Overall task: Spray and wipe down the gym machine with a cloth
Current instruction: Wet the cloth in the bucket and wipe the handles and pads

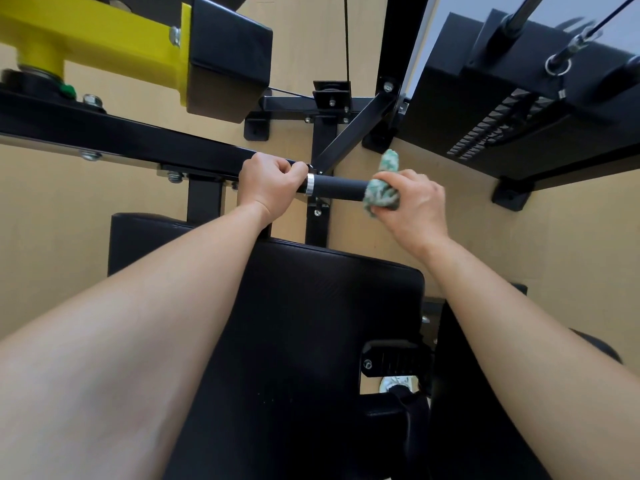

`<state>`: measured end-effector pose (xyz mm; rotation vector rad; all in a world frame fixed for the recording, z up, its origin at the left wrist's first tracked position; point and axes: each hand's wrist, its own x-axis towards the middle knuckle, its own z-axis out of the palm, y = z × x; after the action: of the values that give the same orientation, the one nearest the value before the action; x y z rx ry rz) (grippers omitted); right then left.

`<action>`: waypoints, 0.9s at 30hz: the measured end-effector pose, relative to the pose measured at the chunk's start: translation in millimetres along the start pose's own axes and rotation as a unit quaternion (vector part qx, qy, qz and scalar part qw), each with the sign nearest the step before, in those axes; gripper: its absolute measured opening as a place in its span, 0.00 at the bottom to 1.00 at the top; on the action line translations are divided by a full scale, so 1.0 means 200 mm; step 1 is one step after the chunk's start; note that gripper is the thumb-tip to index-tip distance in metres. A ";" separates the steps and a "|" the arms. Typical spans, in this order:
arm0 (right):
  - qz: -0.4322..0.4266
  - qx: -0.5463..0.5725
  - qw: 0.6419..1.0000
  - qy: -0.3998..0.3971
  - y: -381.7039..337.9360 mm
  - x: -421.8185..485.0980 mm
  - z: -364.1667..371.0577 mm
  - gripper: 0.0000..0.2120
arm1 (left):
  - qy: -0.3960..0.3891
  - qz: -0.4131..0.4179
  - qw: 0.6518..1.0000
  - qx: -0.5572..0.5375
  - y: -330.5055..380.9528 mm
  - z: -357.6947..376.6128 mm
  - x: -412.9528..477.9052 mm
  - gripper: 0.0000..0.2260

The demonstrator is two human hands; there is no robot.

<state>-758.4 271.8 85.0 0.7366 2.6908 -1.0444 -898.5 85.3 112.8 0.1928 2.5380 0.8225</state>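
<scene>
Head view. We judge the wipe step is in hand. The right hand [412, 202] grips a green-and-white cloth [381, 192], bunched over the free end of the black handle [336, 186] of the gym machine [138, 140]. The left hand [268, 183] is curled round the handle's inner end, touching the silver collar [310, 184], probably to steady it.

Next move, as we read it: draw or twist the cloth along the bare grip toward the collar, with the left hand holding firm.

Hidden: the handle's tip under the cloth, and both hands' fingertips behind the bar. No spray bottle shows. We cannot tell whether the grip is wet. The black pad [311, 323] covers the lower frame, and the weight stack [502, 133] is cut off at the right edge.
</scene>
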 end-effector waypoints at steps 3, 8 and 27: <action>0.039 -0.008 0.999 0.000 0.00 -0.01 0.01 0.23 | 0.004 0.001 1.000 0.002 0.01 0.00 0.00 0.16; -0.078 0.058 0.995 0.002 -0.30 0.01 0.13 0.22 | 0.011 -0.007 1.000 0.006 0.00 0.00 0.00 0.20; 0.441 0.549 0.696 0.140 -0.12 -0.23 0.04 0.22 | 0.001 -0.015 1.000 0.011 0.00 0.01 0.00 0.16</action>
<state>-730.7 233.7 106.9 2.1516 1.0957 -2.1655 -898.3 86.7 111.3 0.1610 2.5456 0.7852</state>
